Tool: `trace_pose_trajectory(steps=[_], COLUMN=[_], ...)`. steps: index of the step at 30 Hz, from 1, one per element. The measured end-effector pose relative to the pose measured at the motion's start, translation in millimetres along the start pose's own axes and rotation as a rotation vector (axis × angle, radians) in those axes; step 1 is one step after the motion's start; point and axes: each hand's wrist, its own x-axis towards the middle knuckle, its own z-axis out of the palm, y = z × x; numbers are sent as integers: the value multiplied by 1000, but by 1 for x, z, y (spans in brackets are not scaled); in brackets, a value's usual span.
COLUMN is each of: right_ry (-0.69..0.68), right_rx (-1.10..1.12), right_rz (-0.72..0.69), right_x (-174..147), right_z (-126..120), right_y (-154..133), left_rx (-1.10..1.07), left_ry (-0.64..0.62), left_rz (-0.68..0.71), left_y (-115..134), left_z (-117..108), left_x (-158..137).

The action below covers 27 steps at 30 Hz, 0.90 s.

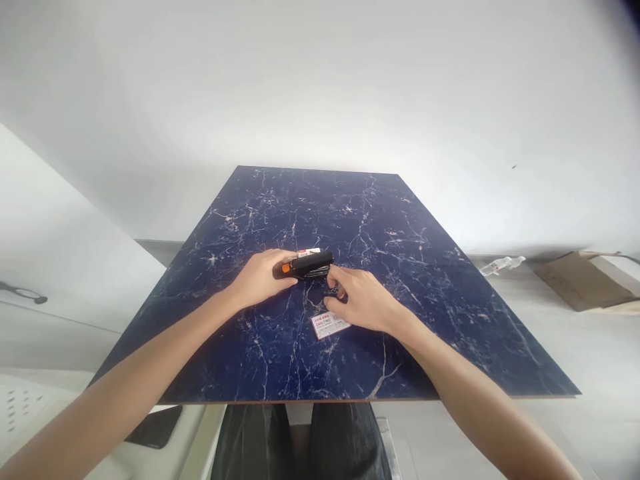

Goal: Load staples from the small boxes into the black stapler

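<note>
A black stapler [315, 264] with an orange part at its left end lies slantwise above the blue marbled tabletop [300, 207]. My left hand [264, 275] grips its left end, the thumb on the near side and the fingers on the far side. At the stapler's right end are the curled fingers of my right hand [363, 298]; its thumb is lower and apart from the stapler. Behind the stapler a small white and red box [309, 253] shows in part. Under my right hand's near side lies a white and red printed staple box [327, 325], partly covered.
The tabletop's near edge runs just before my legs [345, 440]. A dark phone-like slab [156, 427] rests on a pale surface at lower left. Beyond the table's right edge are a clear plastic item [503, 265] and an open cardboard box [585, 280]. A white wall [320, 87] stands behind.
</note>
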Motion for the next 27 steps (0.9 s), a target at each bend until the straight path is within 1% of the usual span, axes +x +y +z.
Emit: trace_pose_trajectory(steps=[3,5,6,8,10,11,13,15,17,20,22,23,24,25,27], right_ry=[28,-3,-60,-218,-328,-356,-379,-388,-419,-555,-650,-673,-672,-641,-504], right_rx=[-12,-30,-20,53,123,138,134,131,156,211,227,230,234,239,247], right_rz=[71,67,36,-63,-166,-207,-252,-242,-217,-230,-264,-282,-298,-312,-328], right_x=[0,-6,-11,-19,-25,-26,-25,-22,-20,-21,-23,-24,-24,-24,-21], right_z=[-12,-26,-33,-46,-50,-48,-39,-28,-22,-21,-22,-21,-21,-20,-19], right_y=[11,15,15,12,6,3,-3,-7,-8,-10,-14,-17,-21,-26,-35], left_rx=[65,46,28,27,104,144,160,117,80,60,30,8,-14,-31,-51], left_ry=[75,49,26,14,42,42,-55,-167,-273,-416,-473,-491,-501,-492,-427], left_rz=[-22,8,19,26,29,39,56,55,29,-13,-34,-45,-54,-59,-27], left_y=[26,39,41,33,11,-1,-21,-26,-19,-1,4,4,3,1,-3], left_z=[15,18,16,3,-14,-21,-30,-32,-31,-34,-38,-40,-40,-39,-32], left_x=[-5,-7,-7,-4,-1,1,1,-2,-5,-7,-6,-6,-5,-4,-3])
